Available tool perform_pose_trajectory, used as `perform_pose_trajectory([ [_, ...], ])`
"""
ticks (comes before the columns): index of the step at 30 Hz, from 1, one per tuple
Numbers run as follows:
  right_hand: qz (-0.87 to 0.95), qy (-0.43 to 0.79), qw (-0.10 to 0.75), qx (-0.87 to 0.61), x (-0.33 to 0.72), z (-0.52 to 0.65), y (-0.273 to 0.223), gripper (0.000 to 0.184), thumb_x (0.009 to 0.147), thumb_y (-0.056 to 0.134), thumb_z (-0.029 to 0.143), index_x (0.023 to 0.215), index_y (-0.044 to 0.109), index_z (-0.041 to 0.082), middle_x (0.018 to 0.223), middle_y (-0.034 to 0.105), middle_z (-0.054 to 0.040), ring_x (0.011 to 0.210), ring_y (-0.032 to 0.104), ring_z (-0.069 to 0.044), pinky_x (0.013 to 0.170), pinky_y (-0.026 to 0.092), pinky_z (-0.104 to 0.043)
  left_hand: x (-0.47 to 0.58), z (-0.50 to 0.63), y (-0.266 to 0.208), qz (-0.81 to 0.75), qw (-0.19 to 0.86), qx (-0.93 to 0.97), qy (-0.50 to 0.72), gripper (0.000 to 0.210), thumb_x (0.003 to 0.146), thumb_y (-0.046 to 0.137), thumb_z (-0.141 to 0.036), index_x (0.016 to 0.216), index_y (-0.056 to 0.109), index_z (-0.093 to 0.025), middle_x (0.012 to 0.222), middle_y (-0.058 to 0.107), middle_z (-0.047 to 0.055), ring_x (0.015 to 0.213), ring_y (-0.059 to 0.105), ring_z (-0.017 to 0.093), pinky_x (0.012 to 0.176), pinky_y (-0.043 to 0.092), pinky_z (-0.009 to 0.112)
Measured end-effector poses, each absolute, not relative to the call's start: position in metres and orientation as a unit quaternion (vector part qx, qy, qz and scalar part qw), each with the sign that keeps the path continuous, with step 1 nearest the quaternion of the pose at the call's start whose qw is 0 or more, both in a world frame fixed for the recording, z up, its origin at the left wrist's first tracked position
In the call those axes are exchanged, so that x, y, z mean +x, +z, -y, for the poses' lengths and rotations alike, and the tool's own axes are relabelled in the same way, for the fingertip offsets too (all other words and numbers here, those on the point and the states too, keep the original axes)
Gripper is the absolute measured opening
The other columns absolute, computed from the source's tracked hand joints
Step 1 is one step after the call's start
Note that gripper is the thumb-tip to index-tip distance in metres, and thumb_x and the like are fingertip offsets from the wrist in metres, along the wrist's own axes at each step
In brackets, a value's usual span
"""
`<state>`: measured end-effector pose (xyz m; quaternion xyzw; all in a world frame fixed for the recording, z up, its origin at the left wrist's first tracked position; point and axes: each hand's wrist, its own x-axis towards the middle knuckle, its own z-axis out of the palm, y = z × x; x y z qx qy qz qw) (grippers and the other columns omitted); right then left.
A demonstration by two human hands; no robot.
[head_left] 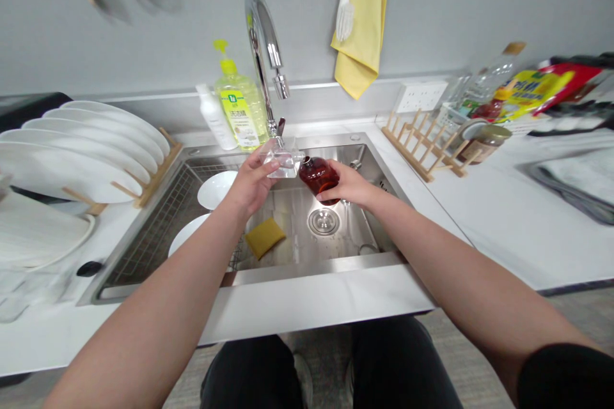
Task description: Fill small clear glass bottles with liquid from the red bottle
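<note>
Above the steel sink (292,270), my left hand (256,179) grips a clear square bottle (286,163) tipped on its side, its neck pointing right. My right hand (344,184) is wrapped around a reddish-brown bottle (317,176), tilted so its dark mouth points up and left. The two bottle mouths are close together; whether they touch I cannot tell. Below them a yellow sponge (265,238) lies on the sink floor, left of the round drain (323,222). White bowls (217,189) rest on a wire rack at the sink's left, partly hidden by my left arm.
A chrome faucet (261,45) arches behind my hands. Dish soap (241,105) and a white bottle (214,116) stand behind the sink. White plates (81,153) fill a rack at left; a wooden rack (426,144) and jar (485,142) are at right. A yellow cloth (364,32) hangs above.
</note>
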<state>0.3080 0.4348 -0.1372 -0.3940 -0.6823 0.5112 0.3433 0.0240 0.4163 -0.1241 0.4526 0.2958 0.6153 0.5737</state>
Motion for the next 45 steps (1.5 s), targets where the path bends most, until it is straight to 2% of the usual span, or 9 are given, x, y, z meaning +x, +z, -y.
perform_pose_trajectory([
  [4,0.692,0.501,0.336,-0.396,0.3083,-0.4355,-0.1387,0.079,0.058,0.106,0.026,0.13,0.072,0.025,0.12,0.085,-0.0065,0.115,0.081,-0.038,0.115,0.063,-0.063,0.0232,-0.4162,-0.124,-0.291,0.576,0.451,0.616,0.069,0.072,0.107,-0.028,0.136,0.083,-0.03,0.128,0.086,0.006,0.11,0.082,0.024,0.087,0.067,0.032],
  [13,0.694,0.51,0.327,-0.39,0.3076,-0.435,-0.1392,0.085,0.06,0.106,0.024,0.138,0.07,0.024,0.123,0.085,-0.0072,0.119,0.081,-0.037,0.115,0.063,-0.061,0.0207,-0.4196,-0.1285,-0.282,0.563,0.478,0.612,0.07,0.076,0.105,-0.03,0.142,0.08,-0.03,0.131,0.086,0.008,0.116,0.082,0.028,0.085,0.066,0.033],
  [19,0.698,0.503,0.321,-0.396,0.3082,-0.4353,-0.1394,0.085,0.06,0.106,0.024,0.137,0.071,0.024,0.124,0.085,-0.0074,0.118,0.081,-0.037,0.113,0.064,-0.061,0.0207,-0.4183,-0.1281,-0.293,0.559,0.465,0.621,0.071,0.072,0.107,-0.03,0.138,0.082,-0.031,0.132,0.085,0.006,0.115,0.08,0.025,0.086,0.065,0.032],
  [27,0.692,0.513,0.323,-0.392,0.3068,-0.4344,-0.1386,0.088,0.059,0.106,0.023,0.139,0.071,0.023,0.126,0.086,-0.0092,0.121,0.081,-0.038,0.117,0.063,-0.065,0.0198,-0.419,-0.1295,-0.287,0.543,0.5,0.61,0.075,0.077,0.104,-0.031,0.147,0.077,-0.031,0.134,0.083,0.008,0.115,0.08,0.026,0.082,0.063,0.032],
  [35,0.689,0.522,0.32,-0.388,0.307,-0.435,-0.1392,0.095,0.058,0.107,0.024,0.146,0.071,0.024,0.131,0.086,-0.0095,0.125,0.08,-0.039,0.122,0.061,-0.065,0.0208,-0.419,-0.1295,-0.289,0.533,0.507,0.613,0.077,0.077,0.105,-0.035,0.148,0.075,-0.033,0.136,0.082,0.008,0.12,0.079,0.029,0.089,0.066,0.037],
  [40,0.689,0.528,0.311,-0.387,0.3068,-0.4337,-0.1377,0.093,0.06,0.106,0.023,0.146,0.073,0.025,0.128,0.087,-0.0085,0.122,0.081,-0.039,0.121,0.062,-0.066,0.0221,-0.4173,-0.1271,-0.291,0.54,0.496,0.614,0.079,0.073,0.106,-0.034,0.147,0.077,-0.034,0.131,0.084,0.006,0.119,0.079,0.028,0.088,0.066,0.034],
  [45,0.695,0.521,0.308,-0.388,0.307,-0.4326,-0.1366,0.091,0.062,0.106,0.023,0.146,0.073,0.026,0.129,0.086,-0.0083,0.123,0.081,-0.039,0.12,0.062,-0.066,0.0215,-0.4173,-0.1268,-0.291,0.536,0.502,0.613,0.077,0.075,0.105,-0.033,0.146,0.077,-0.034,0.137,0.083,0.007,0.123,0.08,0.031,0.092,0.067,0.039],
])
